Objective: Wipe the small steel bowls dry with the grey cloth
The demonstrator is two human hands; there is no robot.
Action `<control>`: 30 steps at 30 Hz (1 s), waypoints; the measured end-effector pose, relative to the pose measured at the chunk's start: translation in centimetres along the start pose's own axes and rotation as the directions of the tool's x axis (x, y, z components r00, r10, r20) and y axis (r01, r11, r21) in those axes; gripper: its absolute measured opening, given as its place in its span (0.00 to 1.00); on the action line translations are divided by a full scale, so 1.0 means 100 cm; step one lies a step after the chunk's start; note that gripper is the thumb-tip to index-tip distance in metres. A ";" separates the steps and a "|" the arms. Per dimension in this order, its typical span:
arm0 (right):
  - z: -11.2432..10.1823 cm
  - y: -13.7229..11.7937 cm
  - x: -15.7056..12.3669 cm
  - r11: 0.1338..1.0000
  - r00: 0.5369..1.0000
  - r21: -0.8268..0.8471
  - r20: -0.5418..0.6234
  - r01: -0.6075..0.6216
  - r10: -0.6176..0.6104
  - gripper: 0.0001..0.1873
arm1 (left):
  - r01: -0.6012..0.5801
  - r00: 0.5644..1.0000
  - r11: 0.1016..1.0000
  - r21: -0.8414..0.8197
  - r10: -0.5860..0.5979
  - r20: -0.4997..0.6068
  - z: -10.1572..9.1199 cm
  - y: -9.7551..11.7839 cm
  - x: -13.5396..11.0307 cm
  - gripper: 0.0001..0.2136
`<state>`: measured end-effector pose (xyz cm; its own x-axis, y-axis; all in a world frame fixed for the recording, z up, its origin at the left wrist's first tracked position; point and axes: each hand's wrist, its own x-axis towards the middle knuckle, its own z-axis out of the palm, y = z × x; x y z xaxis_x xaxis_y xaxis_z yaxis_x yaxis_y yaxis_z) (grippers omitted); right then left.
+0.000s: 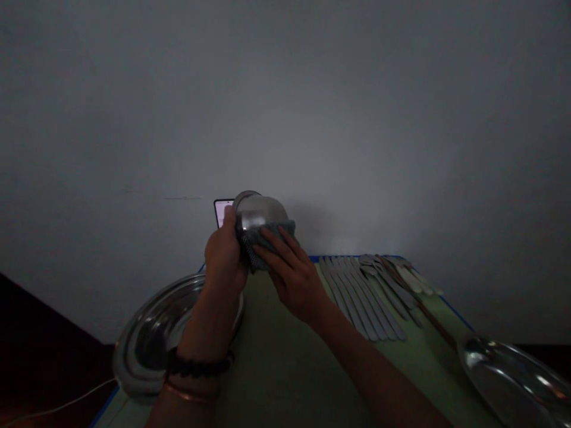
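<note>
A shiny metal bowl (263, 208) is held up above the table, tilted so that its rounded outside shows. My left hand (223, 249) grips it by the rim on the left, thumb on top. Against the bowl's lower right side my right hand (294, 276) presses a grey-green cloth (285, 229), fingers stretched over it. Part of the cloth hangs below the bowl beside a dotted dark patch. The bowl's inside is turned away from view.
On the green table (276, 368) a large metal basin (134, 333) stands at left. Several table knives (361, 303) lie in a row at right, beside spoons (388, 279) and white-handled pieces (414, 279). A metal dish (513, 374) is at front right. A phone (222, 208) leans behind the bowl against the wall.
</note>
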<state>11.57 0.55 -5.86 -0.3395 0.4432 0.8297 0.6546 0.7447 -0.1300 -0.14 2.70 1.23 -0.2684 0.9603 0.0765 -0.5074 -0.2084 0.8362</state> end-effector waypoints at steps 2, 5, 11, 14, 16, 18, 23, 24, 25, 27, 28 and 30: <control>0.001 -0.004 -0.010 1.000 0.995 0.029 0.103 0.005 -0.008 0.23 | -0.140 0.988 0.982 0.127 0.146 -0.041 -0.004 0.008 -0.002 0.13; 0.000 -0.005 -0.036 0.994 0.915 0.059 0.398 -0.094 0.063 0.25 | -0.292 0.952 0.918 0.268 0.306 -0.012 -0.008 0.017 -0.007 0.10; -0.028 0.017 -0.050 0.647 0.661 0.269 0.567 -0.713 0.492 0.41 | -0.602 0.778 0.566 0.563 0.258 0.572 -0.010 0.023 -0.020 0.08; -0.051 0.025 -0.026 0.102 0.574 0.644 0.584 -0.758 0.574 0.35 | -0.692 0.626 0.490 0.530 0.041 0.779 -0.007 0.013 -0.024 0.02; -0.062 0.027 -0.012 -0.129 0.514 0.710 0.610 -0.692 0.603 0.34 | -0.711 0.548 0.499 0.496 -0.049 0.835 -0.002 0.004 -0.026 0.05; -0.068 0.030 -0.006 -0.218 0.433 0.720 0.600 -0.659 0.673 0.24 | -0.739 0.489 0.484 0.468 -0.092 0.867 0.002 -0.003 -0.027 0.07; -0.072 0.042 -0.010 -0.211 0.277 0.756 0.462 -0.619 0.843 0.05 | -0.669 0.490 0.587 0.456 -0.113 0.864 -0.004 0.005 -0.024 0.14; -0.073 0.044 -0.010 -0.191 0.275 0.771 0.430 -0.607 0.860 0.04 | -0.638 0.550 0.605 0.477 -0.077 0.832 -0.006 0.008 -0.022 0.14; -0.074 0.045 -0.010 -0.171 0.282 0.787 0.402 -0.593 0.871 0.04 | -0.623 0.631 0.602 0.500 0.008 0.776 -0.007 0.010 -0.020 0.15; -0.076 0.045 -0.009 -0.126 0.314 0.814 0.355 -0.567 0.881 0.05 | -0.611 0.727 0.589 0.529 0.152 0.670 -0.006 0.008 -0.018 0.17; -0.077 0.045 -0.008 -0.098 0.334 0.826 0.329 -0.555 0.883 0.07 | -0.583 0.765 0.618 0.527 0.200 0.612 -0.003 0.004 -0.017 0.20; -0.080 0.043 -0.007 -0.007 0.396 0.839 0.265 -0.544 0.879 0.12 | -0.477 0.836 0.732 0.487 0.206 0.509 0.005 -0.010 -0.019 0.22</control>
<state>20.03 -0.52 -2.68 0.2624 0.9624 0.0706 -0.3870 0.1720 -0.9059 1.33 1.18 0.50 0.0879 0.8543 0.5122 0.1559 -0.5197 0.8400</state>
